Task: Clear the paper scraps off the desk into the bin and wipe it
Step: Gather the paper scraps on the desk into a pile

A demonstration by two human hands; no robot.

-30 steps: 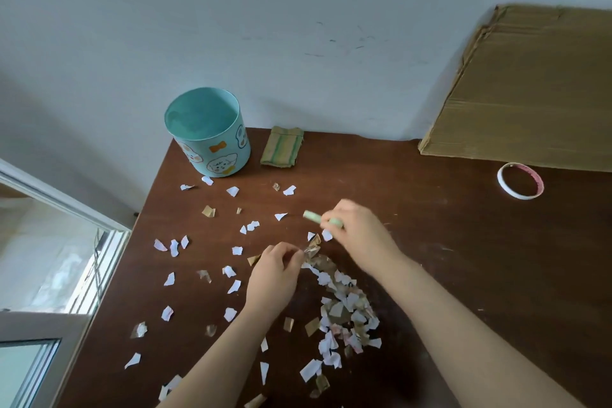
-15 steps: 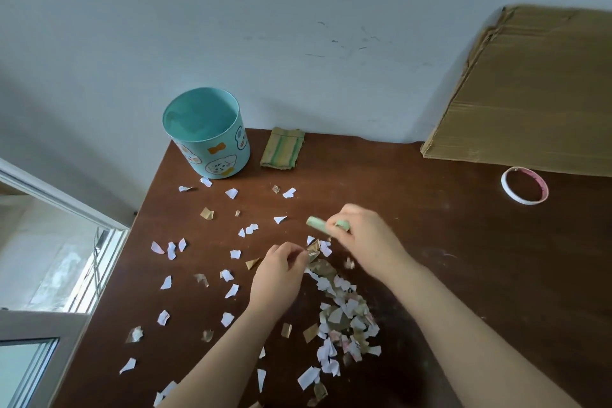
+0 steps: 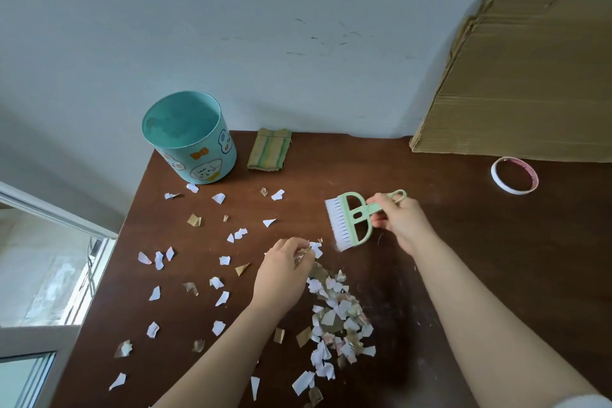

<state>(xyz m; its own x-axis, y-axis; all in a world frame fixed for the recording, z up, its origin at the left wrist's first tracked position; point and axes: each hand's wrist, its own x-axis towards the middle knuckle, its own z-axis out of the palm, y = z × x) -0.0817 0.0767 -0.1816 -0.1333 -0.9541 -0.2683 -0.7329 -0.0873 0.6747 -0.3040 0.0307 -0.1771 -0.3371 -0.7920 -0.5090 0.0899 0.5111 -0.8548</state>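
Observation:
White and brown paper scraps lie gathered in a pile (image 3: 336, 321) on the dark brown desk (image 3: 447, 275); several loose scraps (image 3: 218, 260) are scattered to its left. My left hand (image 3: 281, 270) pinches a few scraps at the pile's upper end. My right hand (image 3: 402, 220) grips the handle of a small green brush (image 3: 352, 219), lifted above the desk with its white bristles pointing left. The teal bin (image 3: 190, 137) with cartoon prints stands open and upright at the desk's back left corner. A folded green-striped cloth (image 3: 269, 154) lies beside it.
A flattened cardboard sheet (image 3: 530, 83) leans on the wall at the back right. A roll of tape (image 3: 514, 174) lies in front of it. The desk's left edge drops off beside a window frame (image 3: 49, 275).
My right hand has lifted the brush up and to the right, away from the pile, so the whole brush now shows. My left hand stays at the pile's top.

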